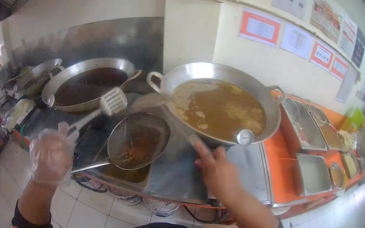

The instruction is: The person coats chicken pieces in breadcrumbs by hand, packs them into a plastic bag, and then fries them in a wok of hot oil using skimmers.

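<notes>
In a clear plastic glove, my left hand (52,155) grips the handle of a slotted turner (113,101), its head raised near the rim of the dark-filled wok (90,60). My right hand (221,171) is bare and closed round the handle of a long-handled utensil (148,102), whose rounded head is smeared by motion. That utensil crosses in front of the large wok (199,72) of bubbling golden oil. Below both tools a round mesh strainer (140,138) with reddish-brown crumbs rests over a square opening in the metal counter, its handle pointing toward my left hand.
A dial thermometer (245,137) sits at the big wok's front rim. To the right, steel food pans (313,174) are set in an orange counter (276,171). Another wok (37,73) stands at the far left. Several buckets (159,207) are under the counter.
</notes>
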Demonstrator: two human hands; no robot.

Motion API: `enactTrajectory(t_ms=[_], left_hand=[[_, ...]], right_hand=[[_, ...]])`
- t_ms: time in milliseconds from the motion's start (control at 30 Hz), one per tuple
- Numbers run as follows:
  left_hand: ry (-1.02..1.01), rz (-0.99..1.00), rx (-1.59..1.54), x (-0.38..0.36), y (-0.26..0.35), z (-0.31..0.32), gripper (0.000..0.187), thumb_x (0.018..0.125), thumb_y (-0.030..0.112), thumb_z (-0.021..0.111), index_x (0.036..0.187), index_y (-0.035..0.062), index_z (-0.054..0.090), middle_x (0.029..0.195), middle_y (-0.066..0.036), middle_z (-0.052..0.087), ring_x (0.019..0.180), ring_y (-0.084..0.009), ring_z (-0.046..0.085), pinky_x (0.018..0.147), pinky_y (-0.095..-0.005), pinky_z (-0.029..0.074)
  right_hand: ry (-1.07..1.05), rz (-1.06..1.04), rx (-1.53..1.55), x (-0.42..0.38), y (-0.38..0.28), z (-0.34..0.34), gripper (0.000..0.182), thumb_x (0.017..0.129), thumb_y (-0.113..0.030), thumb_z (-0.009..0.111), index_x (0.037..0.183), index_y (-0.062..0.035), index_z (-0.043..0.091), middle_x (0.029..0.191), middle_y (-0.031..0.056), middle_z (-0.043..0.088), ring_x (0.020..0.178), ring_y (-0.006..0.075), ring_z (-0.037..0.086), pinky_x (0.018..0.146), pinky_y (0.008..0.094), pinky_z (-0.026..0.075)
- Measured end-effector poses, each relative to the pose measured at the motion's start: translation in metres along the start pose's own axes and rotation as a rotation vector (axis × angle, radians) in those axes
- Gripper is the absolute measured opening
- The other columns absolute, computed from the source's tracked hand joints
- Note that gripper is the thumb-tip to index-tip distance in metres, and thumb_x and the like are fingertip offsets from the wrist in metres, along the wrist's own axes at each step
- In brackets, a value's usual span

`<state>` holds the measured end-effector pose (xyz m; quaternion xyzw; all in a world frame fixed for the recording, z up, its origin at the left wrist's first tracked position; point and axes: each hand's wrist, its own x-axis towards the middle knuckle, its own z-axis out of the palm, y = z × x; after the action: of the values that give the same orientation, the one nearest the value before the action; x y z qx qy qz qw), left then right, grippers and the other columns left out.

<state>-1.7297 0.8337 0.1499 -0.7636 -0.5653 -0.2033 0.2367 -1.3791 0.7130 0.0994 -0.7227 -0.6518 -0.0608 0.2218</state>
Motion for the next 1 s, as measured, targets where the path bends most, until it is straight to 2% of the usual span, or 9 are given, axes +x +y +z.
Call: enactTrajectory(t_ms=[200, 333, 500, 600, 700, 800, 867, 967, 1000], left_hand=[[0.031, 0.021, 0.076, 0.069, 0.085, -0.042, 0.024, 0.088, 0.03, 0.052, 0.09, 0.0061, 0.057, 0.076, -0.016, 0.061, 0.074, -0.0333, 0.062, 0.065, -0.0466, 0.049], [0.106, 0.167, -0.005, 0.112, 0.125, -0.014, 0.03, 0.089, 0.034, 0.052, 0.092, 0.0058, 0.063, 0.081, -0.017, 0.063, 0.079, -0.0345, 0.063, 0.069, -0.0459, 0.049], [-0.087, 0.213, -0.066, 0.152, 0.183, 0.012, 0.025, 0.085, 0.024, 0.055, 0.095, 0.0045, 0.067, 0.093, -0.018, 0.065, 0.086, -0.0339, 0.064, 0.073, -0.0433, 0.051], [-0.183, 0.291, -0.12, 0.158, 0.214, 0.004, 0.023, 0.081, 0.017, 0.056, 0.095, 0.0025, 0.068, 0.094, -0.017, 0.066, 0.087, -0.0333, 0.065, 0.073, -0.0432, 0.051], [-0.221, 0.219, -0.213, 0.159, 0.233, 0.015, 0.024, 0.08, 0.017, 0.056, 0.094, 0.0013, 0.068, 0.093, -0.017, 0.066, 0.089, -0.0327, 0.065, 0.076, -0.0397, 0.051], [-0.253, 0.325, -0.032, 0.163, 0.245, 0.01, 0.023, 0.081, 0.017, 0.056, 0.095, 0.0046, 0.069, 0.096, -0.015, 0.067, 0.091, -0.0284, 0.065, 0.078, -0.0376, 0.051], [-0.31, 0.332, -0.061, 0.161, 0.247, -0.013, 0.021, 0.08, 0.017, 0.058, 0.097, 0.0115, 0.07, 0.098, -0.008, 0.068, 0.094, -0.0216, 0.065, 0.078, -0.0354, 0.051], [-0.291, 0.395, -0.16, 0.166, 0.237, -0.009, 0.028, 0.082, 0.021, 0.055, 0.097, 0.0017, 0.068, 0.094, -0.019, 0.067, 0.092, -0.0305, 0.064, 0.08, -0.0384, 0.05], [-0.309, 0.371, -0.147, 0.168, 0.235, -0.007, 0.025, 0.082, 0.02, 0.056, 0.097, 0.0049, 0.069, 0.096, -0.015, 0.067, 0.094, -0.0278, 0.064, 0.081, -0.0373, 0.05]], right_hand=[[0.313, 0.084, -0.258, 0.041, 0.072, -0.065, 0.038, 0.087, -0.014, 0.048, 0.125, -0.0179, 0.049, 0.091, 0.0202, 0.055, 0.074, 0.038, 0.063, 0.066, 0.0471, 0.051], [0.192, 0.319, -0.413, 0.065, 0.159, -0.084, 0.029, 0.088, -0.015, 0.048, 0.114, -0.0107, 0.058, 0.091, 0.018, 0.062, 0.082, 0.033, 0.065, 0.069, 0.0429, 0.053], [0.015, 0.572, -0.493, 0.082, 0.222, -0.084, 0.025, 0.088, -0.019, 0.049, 0.104, -0.0056, 0.064, 0.098, 0.015, 0.066, 0.089, 0.0276, 0.066, 0.073, 0.0388, 0.053], [-0.028, 0.54, -0.494, 0.102, 0.279, -0.048, 0.023, 0.084, -0.018, 0.053, 0.097, -0.006, 0.067, 0.096, 0.0139, 0.067, 0.089, 0.0275, 0.066, 0.074, 0.0387, 0.053], [-0.362, 0.105, -0.471, 0.139, 0.342, -0.005, 0.023, 0.08, -0.02, 0.054, 0.089, -0.006, 0.07, 0.093, 0.0136, 0.068, 0.086, 0.0274, 0.067, 0.074, 0.0385, 0.052], [-0.75, -0.213, -0.776, 0.138, 0.247, -0.051, 0.025, 0.079, -0.022, 0.054, 0.087, -0.0055, 0.071, 0.09, 0.0137, 0.068, 0.083, 0.0277, 0.066, 0.071, 0.0382, 0.052], [-0.839, -0.144, -0.744, 0.157, 0.225, -0.042, 0.024, 0.079, -0.022, 0.055, 0.086, -0.0054, 0.071, 0.089, 0.0137, 0.069, 0.082, 0.0287, 0.066, 0.07, 0.0397, 0.052], [-0.892, -0.086, -0.643, 0.18, 0.232, -0.018, 0.021, 0.078, -0.02, 0.055, 0.083, -0.0072, 0.071, 0.087, 0.0131, 0.069, 0.078, 0.029, 0.066, 0.066, 0.0414, 0.052], [-0.883, -0.119, -0.647, 0.185, 0.232, -0.018, 0.02, 0.077, -0.019, 0.056, 0.082, -0.0078, 0.071, 0.085, 0.0125, 0.069, 0.076, 0.0287, 0.066, 0.065, 0.0414, 0.052]])
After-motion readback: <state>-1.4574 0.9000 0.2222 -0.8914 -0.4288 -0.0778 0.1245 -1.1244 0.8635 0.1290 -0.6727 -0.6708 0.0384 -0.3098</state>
